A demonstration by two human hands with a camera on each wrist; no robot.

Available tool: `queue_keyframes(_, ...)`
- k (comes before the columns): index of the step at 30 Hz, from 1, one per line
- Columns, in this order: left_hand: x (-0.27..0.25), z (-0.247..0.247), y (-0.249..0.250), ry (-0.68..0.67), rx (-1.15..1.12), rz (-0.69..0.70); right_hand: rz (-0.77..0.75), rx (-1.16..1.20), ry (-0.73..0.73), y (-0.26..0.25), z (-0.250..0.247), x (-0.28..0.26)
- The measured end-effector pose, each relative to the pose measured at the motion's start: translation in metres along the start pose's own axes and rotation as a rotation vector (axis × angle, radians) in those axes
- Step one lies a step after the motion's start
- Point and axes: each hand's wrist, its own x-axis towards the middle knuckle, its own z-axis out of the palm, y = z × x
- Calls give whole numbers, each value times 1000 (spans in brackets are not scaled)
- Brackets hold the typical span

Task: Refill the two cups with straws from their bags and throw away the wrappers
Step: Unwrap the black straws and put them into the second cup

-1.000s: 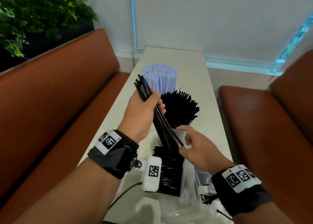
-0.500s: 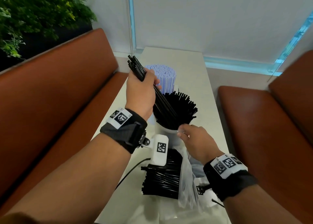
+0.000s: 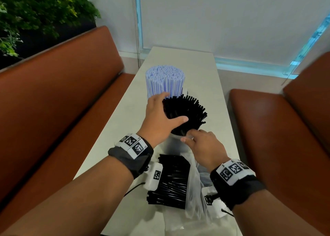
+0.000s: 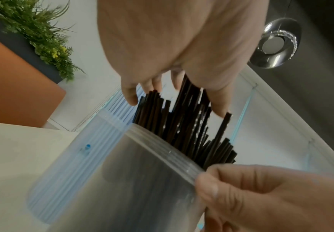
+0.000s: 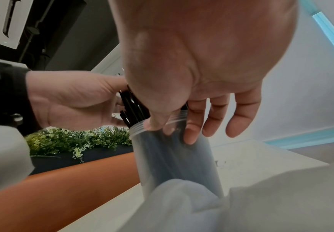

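Observation:
A clear cup [image 3: 174, 143] packed with black straws [image 3: 189, 110] stands mid-table. My left hand [image 3: 171, 109] wraps the left side of that bunch, thumb in front and fingers behind; the left wrist view shows its fingers [image 4: 130, 98] around the straw tops [image 4: 182, 122]. My right hand [image 3: 186, 137] pinches the cup's near rim, thumb and forefinger on the rim [image 5: 162, 124]. Just behind stands a second cup [image 4: 78, 157] full of blue-striped straws [image 3: 165, 82]. More black straws [image 3: 169, 180] lie in a heap at the near end, by a clear plastic bag [image 3: 194, 191].
The narrow pale table [image 3: 201, 78] runs away from me between two brown benches [image 3: 62, 101] [image 3: 267, 128]. Plants [image 3: 35, 12] stand behind the left bench. Crumpled clear wrappers [image 5: 241, 204] lie at the table's near edge.
My left hand lifted a bunch of black straws from the heap, swung it up and set it down into the cup. My right hand left the bag and took the cup's rim.

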Motion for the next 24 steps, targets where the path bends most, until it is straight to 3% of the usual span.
queue_keyframes(3, -1, -3, 9, 150, 34, 196, 11, -10, -12, -2, -1, 1)
queue_keyframes(4, -1, -2, 11, 130, 121, 289, 8, -16, -12, -3, -1, 1)
queue_keyframes(6, -4, 4, 11, -48, 418, 425, -3, -19, -6, -3, -2, 0)
queue_keyframes(8, -8, 9, 4, -223, 648, 428, -11, -19, -10, -4, -2, -1)
queue_keyframes(9, -9, 9, 3, -240, 664, 429, -10, -20, -16, -4, -2, -1)
queue_keyframes(12, -11, 9, 6, -81, 526, 505, 13, -48, -32, -3, -1, 1)
queue_keyframes(16, -19, 17, -1, -261, 785, 409, 6, -45, -33, -3, -1, 0)
queue_keyframes(18, -21, 10, -1, -246, 686, 421, 8, -55, -40, -3, -2, 0)
queue_keyframes(21, -33, -5, 1, -1, 379, 481, 19, -104, -40, -6, -2, 0)
queue_keyframes(24, -62, -17, -13, 38, 175, 303, 13, -90, -10, -12, -2, -5)
